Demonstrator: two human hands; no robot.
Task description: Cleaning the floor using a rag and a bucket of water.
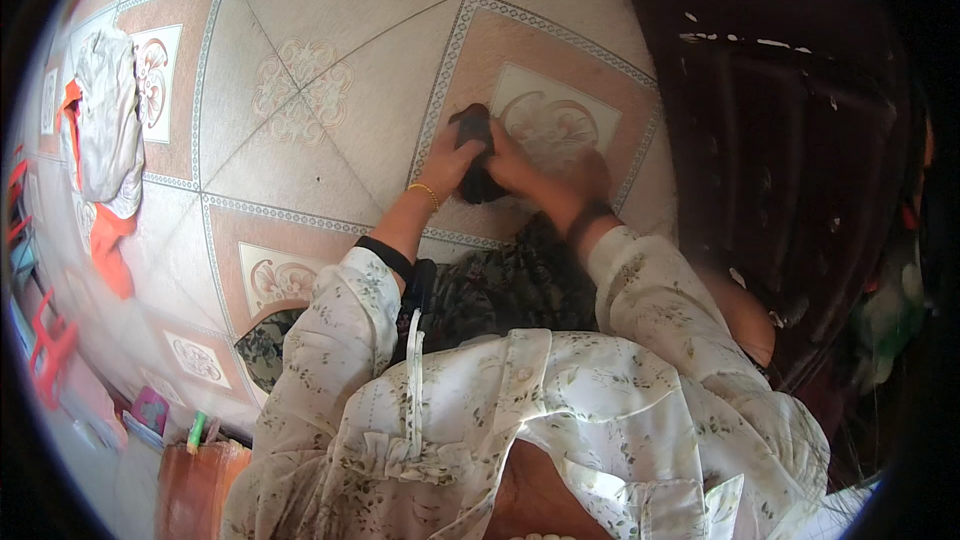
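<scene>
A dark, elongated thing (481, 185) is held between both hands over the tiled floor; it looks soft like black cloth, but I cannot tell its exact kind. My left hand (452, 162), with a yellow bracelet at the wrist, closes on its left side, the thumb pressed against it. My right hand (508, 162) grips the opposite side, fingers partly hidden. The thing's upper end shows above the hands and its lower part hangs toward my lap. Beside my right wrist is a blurred brown shape (590, 176) that I cannot make out.
Patterned tiles (300, 90) cover the floor. A dark, panelled wooden piece (770, 140) with chipped spots stands along the right. At the far left lies a crumpled white-grey cloth (108, 120) with orange cloth (110, 250). Below it is a red plastic object (50, 350).
</scene>
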